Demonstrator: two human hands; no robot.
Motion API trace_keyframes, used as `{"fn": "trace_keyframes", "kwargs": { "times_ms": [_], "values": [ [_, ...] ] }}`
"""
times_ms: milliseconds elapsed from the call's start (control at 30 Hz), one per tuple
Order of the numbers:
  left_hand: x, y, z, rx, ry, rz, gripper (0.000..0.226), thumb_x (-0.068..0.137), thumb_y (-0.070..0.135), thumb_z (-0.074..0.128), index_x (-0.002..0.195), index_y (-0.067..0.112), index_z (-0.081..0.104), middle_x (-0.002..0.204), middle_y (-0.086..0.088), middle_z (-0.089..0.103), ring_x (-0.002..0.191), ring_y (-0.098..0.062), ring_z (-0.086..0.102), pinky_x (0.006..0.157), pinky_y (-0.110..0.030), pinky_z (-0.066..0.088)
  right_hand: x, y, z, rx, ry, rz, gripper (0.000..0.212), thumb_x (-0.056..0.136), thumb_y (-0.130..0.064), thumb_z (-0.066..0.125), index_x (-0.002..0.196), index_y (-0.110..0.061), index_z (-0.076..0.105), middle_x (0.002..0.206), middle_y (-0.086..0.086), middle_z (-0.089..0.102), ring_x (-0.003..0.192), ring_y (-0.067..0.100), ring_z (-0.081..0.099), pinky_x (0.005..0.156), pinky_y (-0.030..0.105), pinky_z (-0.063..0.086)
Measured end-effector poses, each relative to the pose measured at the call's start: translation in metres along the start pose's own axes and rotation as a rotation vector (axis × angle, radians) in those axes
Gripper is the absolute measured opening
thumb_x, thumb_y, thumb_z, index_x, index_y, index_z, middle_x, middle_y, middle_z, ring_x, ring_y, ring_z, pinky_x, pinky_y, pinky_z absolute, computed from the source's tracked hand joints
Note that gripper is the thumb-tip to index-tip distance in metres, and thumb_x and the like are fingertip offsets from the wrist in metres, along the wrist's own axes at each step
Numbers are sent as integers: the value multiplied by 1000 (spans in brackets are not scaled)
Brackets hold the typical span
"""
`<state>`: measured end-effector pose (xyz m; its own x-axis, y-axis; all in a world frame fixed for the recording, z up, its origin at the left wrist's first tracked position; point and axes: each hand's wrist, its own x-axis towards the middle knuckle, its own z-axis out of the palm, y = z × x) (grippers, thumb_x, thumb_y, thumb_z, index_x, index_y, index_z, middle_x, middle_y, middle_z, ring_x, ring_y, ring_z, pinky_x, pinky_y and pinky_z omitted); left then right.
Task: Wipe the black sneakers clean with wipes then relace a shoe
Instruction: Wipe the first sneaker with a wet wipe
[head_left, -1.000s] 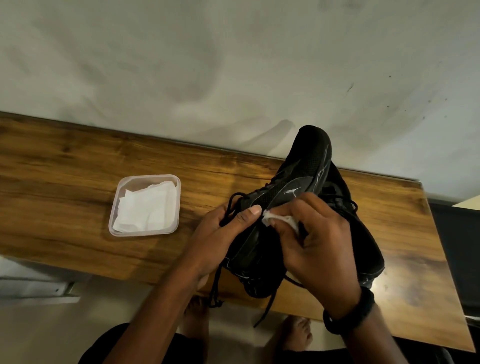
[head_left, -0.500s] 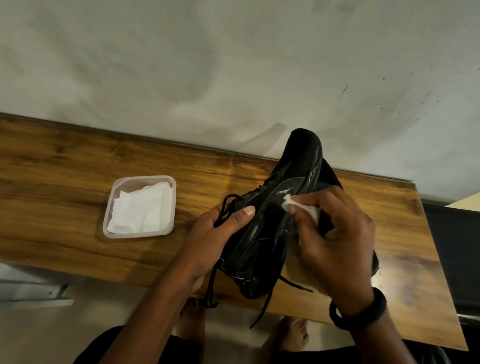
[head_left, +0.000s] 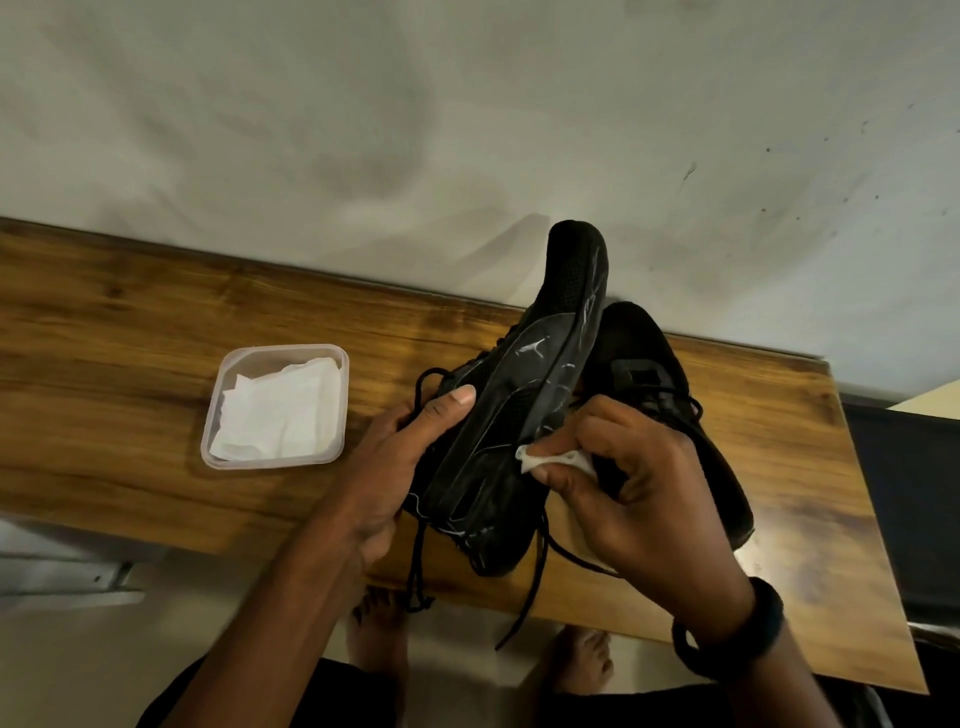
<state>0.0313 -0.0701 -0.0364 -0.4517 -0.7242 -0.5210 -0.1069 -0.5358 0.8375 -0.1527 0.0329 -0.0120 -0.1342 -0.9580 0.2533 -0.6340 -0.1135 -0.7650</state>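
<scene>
The wipe (head_left: 556, 460), pinched in the curled fingers of the right hand (head_left: 639, 499), has slid from the logo (head_left: 535, 347) toward the heel of the sneaker (head_left: 519, 415) — wiping continues. The left hand (head_left: 395, 467) grips that sneaker at frame centre, above the bench (head_left: 130, 338) — relacing waits.

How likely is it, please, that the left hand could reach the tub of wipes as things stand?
Probably yes, once freed: the left hand grips the sneaker, so it must let go. The tub of wipes sits open on the table to its left, nothing between.
</scene>
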Motion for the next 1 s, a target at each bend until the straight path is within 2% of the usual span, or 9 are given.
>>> {"fn": "trace_keyframes", "kwargs": {
  "times_ms": [100,200,300,467,533,700,833,900,1000],
  "values": [
    [0,1,-3,13,-25,-13,49,78,55,73,117,26,75,114,-5,77,109,-24,73,103,-53,52,0,0,-9,22,-76,-49,11,87,-26,71,96,-21,77,96,-13,67,88,5,66,70,16,52],
    [-1,0,-1,30,-75,-23,44,80,52,74,113,23,77,112,-7,77,107,-25,73,100,-49,55,1,1,-6,-94,123,-30,9,88,-24,70,92,-16,74,93,-9,64,83,4,62,69,10,45],
    [-1,-1,1,30,-84,-24,45,77,51,71,111,22,77,111,-7,78,106,-26,74,97,-46,56,2,6,-4,-183,261,7,5,87,-19,71,89,-14,72,90,-5,63,79,5,59,65,11,44],
    [2,-2,-5,31,-91,-18,46,80,51,69,114,21,76,114,-11,76,109,-30,72,102,-54,53,1,5,-9,-14,4,-61,10,86,-21,71,93,-15,76,94,-10,66,88,5,64,73,13,50],
    [3,-2,-5,32,-90,-17,45,81,51,69,114,21,76,115,-12,76,109,-30,72,103,-55,52,2,4,-10,-5,-5,-65,8,86,-19,73,92,-15,76,93,-9,67,87,6,65,71,15,51],
    [3,-3,-5,30,-93,-27,48,79,53,71,114,21,76,115,-11,76,109,-30,72,103,-54,52,1,9,-9,-122,313,45,8,84,-17,72,91,-13,73,90,-4,65,81,6,61,64,14,46],
    [3,-2,-6,39,-90,-32,49,77,53,72,113,20,76,113,-11,77,107,-29,73,100,-51,55,1,11,-8,-128,390,48,9,86,-13,75,94,-12,72,92,-2,66,83,8,61,65,15,47],
    [3,-2,-6,47,-94,-24,47,77,52,72,111,20,77,112,-11,77,106,-29,74,95,-47,57,1,11,-7,-127,341,50,8,87,-15,76,94,-13,73,93,-2,66,83,8,62,65,18,49],
    [3,-3,-8,53,-74,-30,59,71,58,76,115,19,75,113,-10,77,107,-29,73,96,-49,56,1,8,-9,-59,112,8,15,87,-27,68,96,-18,75,97,-9,66,89,2,63,70,12,50]
  ]
}}
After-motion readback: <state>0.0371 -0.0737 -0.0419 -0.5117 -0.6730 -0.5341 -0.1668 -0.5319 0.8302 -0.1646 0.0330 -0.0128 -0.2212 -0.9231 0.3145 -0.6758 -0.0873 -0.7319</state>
